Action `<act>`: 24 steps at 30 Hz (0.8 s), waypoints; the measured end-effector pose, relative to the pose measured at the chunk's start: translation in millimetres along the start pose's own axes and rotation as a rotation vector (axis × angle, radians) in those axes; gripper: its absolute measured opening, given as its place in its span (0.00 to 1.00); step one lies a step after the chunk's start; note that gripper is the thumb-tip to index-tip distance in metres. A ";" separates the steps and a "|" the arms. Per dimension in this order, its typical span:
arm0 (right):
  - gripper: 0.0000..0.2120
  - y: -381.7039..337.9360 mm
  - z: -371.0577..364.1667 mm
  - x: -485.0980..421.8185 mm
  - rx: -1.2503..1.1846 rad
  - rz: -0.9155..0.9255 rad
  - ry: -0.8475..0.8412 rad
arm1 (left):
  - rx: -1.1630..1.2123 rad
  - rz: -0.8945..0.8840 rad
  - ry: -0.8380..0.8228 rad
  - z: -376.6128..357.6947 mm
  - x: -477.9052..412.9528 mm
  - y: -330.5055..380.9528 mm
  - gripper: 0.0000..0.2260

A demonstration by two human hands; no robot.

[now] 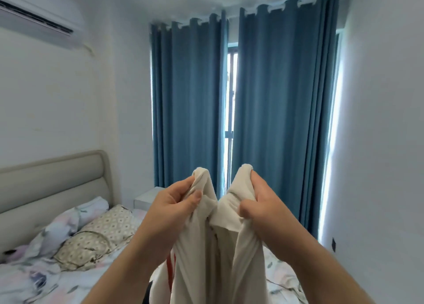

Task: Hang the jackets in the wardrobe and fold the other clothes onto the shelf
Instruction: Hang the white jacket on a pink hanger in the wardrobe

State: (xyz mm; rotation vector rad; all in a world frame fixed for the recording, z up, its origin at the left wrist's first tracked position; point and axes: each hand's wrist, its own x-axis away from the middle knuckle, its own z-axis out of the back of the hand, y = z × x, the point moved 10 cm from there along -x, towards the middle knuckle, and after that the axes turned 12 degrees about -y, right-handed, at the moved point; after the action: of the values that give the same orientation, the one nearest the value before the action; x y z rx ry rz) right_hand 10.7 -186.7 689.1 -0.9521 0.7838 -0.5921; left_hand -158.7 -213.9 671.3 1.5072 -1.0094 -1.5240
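Left hand [176,202] and right hand [259,204] are both up in front, each grip pinching a bunched top corner of the cream garment [213,257], which hangs down over the bed [50,179]. I'd pull the corners apart so it drops flat and shows its shape. Honestly can't tell yet if it's a jacket. Pillows [98,232] and rumpled bedding hog the folding space. Curtains [190,101] are dead ahead, and there's no wardrobe in view.

Garment [202,257]: the bottom edge cuts it off; we cannot tell its kind.
Window [230,85]: we see only a sliver between curtains [190,101].
Air conditioner [34,16]: cut by the left edge.
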 end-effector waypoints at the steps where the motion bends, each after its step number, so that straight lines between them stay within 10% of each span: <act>1: 0.16 -3.1 -5.1 0.3 -0.010 0.005 -0.052 | -0.023 0.006 0.014 -4.1 6.9 3.0 0.18; 13: 0.26 -38.2 -105.0 12.7 -0.621 0.137 -0.689 | -0.253 -0.015 0.183 -10.7 106.6 46.6 0.29; 24: 0.09 -59.1 -195.3 2.6 -0.309 0.335 -0.503 | -0.270 -0.072 0.624 86.9 238.1 86.9 0.33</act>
State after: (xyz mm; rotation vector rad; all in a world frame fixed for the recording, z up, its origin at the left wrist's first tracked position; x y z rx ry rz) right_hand -150.6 -310.5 671.7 -1.1596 0.5668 0.0701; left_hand -252.1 -464.5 653.8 1.6735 -0.3736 -1.0648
